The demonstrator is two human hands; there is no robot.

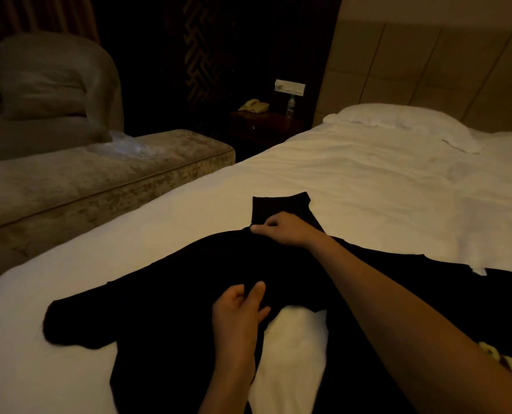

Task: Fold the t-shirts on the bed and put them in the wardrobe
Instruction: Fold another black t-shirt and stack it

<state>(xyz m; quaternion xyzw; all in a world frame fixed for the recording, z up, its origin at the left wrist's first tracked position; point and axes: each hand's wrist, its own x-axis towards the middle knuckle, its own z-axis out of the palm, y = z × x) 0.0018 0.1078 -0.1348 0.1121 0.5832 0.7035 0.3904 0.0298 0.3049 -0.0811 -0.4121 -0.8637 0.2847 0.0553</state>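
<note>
1. The step in hand looks like the early folding of a black t-shirt (171, 306), which lies spread on the white bed (353, 180) just in front of the person. It is not yet a neat packet: one sleeve (278, 206) reaches away toward the pillow (398, 118), and another lobe of cloth spreads out to the left.

2. The right hand (281, 228) reaches forward and pinches the cloth between thumb and curled fingers at the base of that far sleeve, where it meets the body of the shirt.

3. The left hand (240, 318) rests on the near part of the shirt with its fingers loosely bent; the fabric is so dark that I cannot tell whether it grips the cloth or only touches it.

4. My judgement is that the next move calls for the pinched sleeve to be drawn inward over the body while the near hand steadies the cloth, keeping the edges straight and flat.

5. A second dark garment (428, 294) seems to lie under the right forearm, with a pale yellow print (499, 357) at the lower right edge. The print is too partial to read.

6. No wardrobe is in view, so storing is still well ahead.

7. No readable brand or writing shows anywhere: the bottle (291, 106) by the phone (254, 105) on the nightstand (263, 124) has a label too small to make out.
</note>
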